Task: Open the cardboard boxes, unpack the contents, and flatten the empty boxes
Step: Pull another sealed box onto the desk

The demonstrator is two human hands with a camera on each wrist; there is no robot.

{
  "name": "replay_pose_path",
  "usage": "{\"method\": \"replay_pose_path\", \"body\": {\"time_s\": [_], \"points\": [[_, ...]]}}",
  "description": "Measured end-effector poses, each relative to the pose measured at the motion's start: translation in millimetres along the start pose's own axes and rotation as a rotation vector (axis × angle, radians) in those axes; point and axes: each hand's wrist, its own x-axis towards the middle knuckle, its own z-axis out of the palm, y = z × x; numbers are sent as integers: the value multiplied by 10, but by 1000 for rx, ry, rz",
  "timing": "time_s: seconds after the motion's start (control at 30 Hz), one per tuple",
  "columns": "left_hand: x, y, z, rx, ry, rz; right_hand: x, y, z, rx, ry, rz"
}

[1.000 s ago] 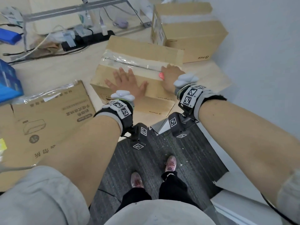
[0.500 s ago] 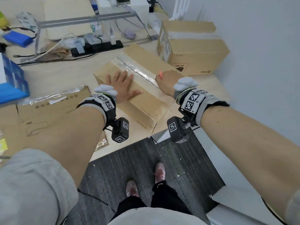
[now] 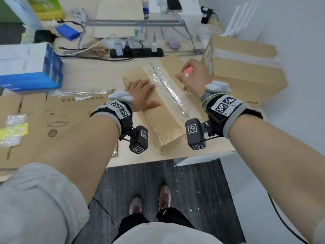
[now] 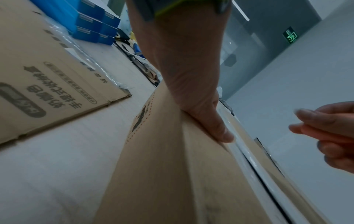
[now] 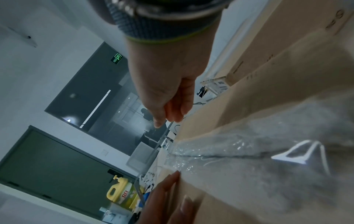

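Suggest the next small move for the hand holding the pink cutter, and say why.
Probably lower the right hand so the pink cutter meets the far end of the clear tape. The taped cardboard box is still sealed, the left hand presses it flat beside the seam, and the cutter is raised above the lid.

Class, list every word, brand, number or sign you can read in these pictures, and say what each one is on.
"pico": brand mark on the side of the large box.
Exit sign: green running-figure pictogram, any words too small to read.
Flattened cardboard: printed Chinese characters, upside down and too blurred to quote.
Taped box under the left hand: small side print, unreadable.
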Motion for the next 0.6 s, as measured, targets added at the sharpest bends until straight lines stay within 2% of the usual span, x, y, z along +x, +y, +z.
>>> {"method": "replay_pose_path", "body": {"time_s": [0.07, 0.23, 0.33, 0.47, 0.6], "points": [[13, 58, 42, -17, 45, -41, 87, 37, 4, 126, -23, 35], [51, 148, 120, -28, 124, -110, 198, 124, 26, 170, -165, 105], [67, 150, 154, -10, 154, -138, 246, 190, 52, 119, -220, 52], [86, 209, 113, 90, 205, -153, 315, 196, 130, 73, -144, -56], [147, 260, 103, 158, 226, -170, 382, 150, 238, 279, -230, 113]]}}
